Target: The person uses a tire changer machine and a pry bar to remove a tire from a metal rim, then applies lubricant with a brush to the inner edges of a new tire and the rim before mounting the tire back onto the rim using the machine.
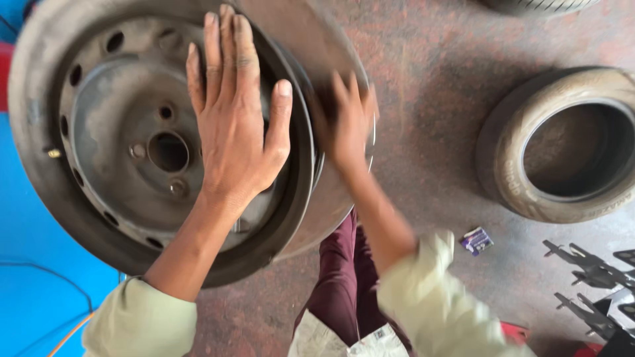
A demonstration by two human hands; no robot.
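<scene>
A grey steel wheel rim (112,125) with a worn tyre (30,119) on it fills the left of the view, its face toward me. My left hand (231,125) lies flat on the rim's face, fingers spread and pointing up. My right hand (347,122), blurred by motion, rests on the tyre's right sidewall, its fingers against the rubber. Whether it grips the tyre is unclear. Both sleeves are pale green.
A loose tyre (562,145) lies flat on the reddish concrete floor at right, with another tyre's edge (536,5) at the top. A small purple packet (476,240) lies on the floor. Black metal clamp parts (589,264) sit at the lower right. A blue machine surface (33,264) is at left.
</scene>
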